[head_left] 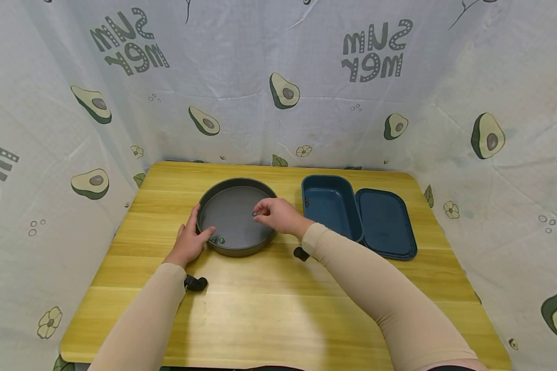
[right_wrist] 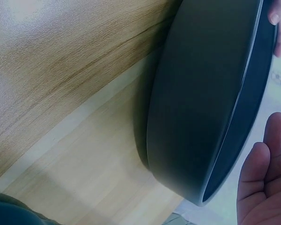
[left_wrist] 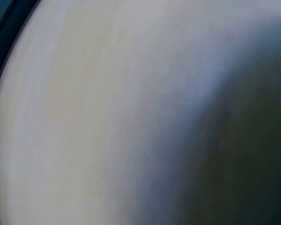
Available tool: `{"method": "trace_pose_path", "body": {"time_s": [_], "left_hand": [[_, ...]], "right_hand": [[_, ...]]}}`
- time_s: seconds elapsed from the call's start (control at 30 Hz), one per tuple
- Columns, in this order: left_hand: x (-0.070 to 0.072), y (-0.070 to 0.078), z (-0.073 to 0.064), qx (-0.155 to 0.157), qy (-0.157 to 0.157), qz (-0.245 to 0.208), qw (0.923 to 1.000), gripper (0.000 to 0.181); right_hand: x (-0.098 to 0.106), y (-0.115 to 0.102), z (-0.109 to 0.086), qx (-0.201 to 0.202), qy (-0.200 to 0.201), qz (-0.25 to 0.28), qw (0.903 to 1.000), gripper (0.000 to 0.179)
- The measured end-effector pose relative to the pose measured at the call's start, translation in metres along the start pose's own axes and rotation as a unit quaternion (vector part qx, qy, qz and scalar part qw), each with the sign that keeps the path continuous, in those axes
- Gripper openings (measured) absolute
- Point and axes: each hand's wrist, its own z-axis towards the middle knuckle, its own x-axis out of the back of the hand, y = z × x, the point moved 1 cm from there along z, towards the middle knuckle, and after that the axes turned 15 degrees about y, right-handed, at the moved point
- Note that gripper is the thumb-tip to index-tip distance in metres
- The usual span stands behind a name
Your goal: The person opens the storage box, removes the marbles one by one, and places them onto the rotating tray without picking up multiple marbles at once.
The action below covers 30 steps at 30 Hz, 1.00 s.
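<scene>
A round dark grey pan (head_left: 241,252) stands on the table, with two small green marbles (head_left: 222,240) lying inside near its front left rim. My left hand (head_left: 190,242) grips the pan's left rim, the thumb over the inside and the fingers along the outer wall. Above the pan's right half, my right hand (head_left: 280,215) pinches a small dark marble (head_left: 255,214) between thumb and fingertips. The right wrist view shows the pan's tall outer wall (right_wrist: 196,103) and some of the right hand's fingers (right_wrist: 276,140). The left wrist view is mostly blurred sleeve.
Right of the pan stands a blue rectangular box (head_left: 331,206), with small brownish marbles (head_left: 307,202) against its left wall. Its flat blue lid (head_left: 387,224) lies beside it on the right. The wooden table (head_left: 260,314) backs onto a hanging avocado-print cloth (head_left: 241,62).
</scene>
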Motion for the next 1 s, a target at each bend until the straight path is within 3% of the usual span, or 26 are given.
{"method": "trace_pose_path", "body": {"time_s": [0.37,0.53,0.63,0.77,0.9,1.0], "left_hand": [[0.0,0.0,-0.002,0.005,0.007,-0.003,1.0,0.086],[0.0,-0.002,-0.002,0.005,0.008,-0.004,0.9999,0.086],[0.0,-0.002,-0.001,0.004,0.006,-0.004,1.0,0.087],[-0.001,-0.001,0.0,0.001,0.006,-0.005,1.0,0.087],[-0.002,0.001,0.001,-0.001,0.01,-0.011,0.9999,0.087],[-0.003,0.002,0.001,-0.004,0.011,-0.014,0.9998,0.087]], "right_hand": [[-0.003,0.001,0.001,0.005,-0.005,0.01,0.9999,0.02],[0.006,0.004,0.004,0.0,0.0,0.032,0.9995,0.025],[0.022,0.007,0.008,-0.015,0.021,0.035,0.9991,0.029],[0.056,0.017,0.014,-0.028,0.085,0.011,0.9959,0.033],[0.091,0.038,0.021,-0.061,0.14,0.005,0.9882,0.035],[0.108,0.059,0.024,-0.099,0.15,-0.009,0.9837,0.039]]}}
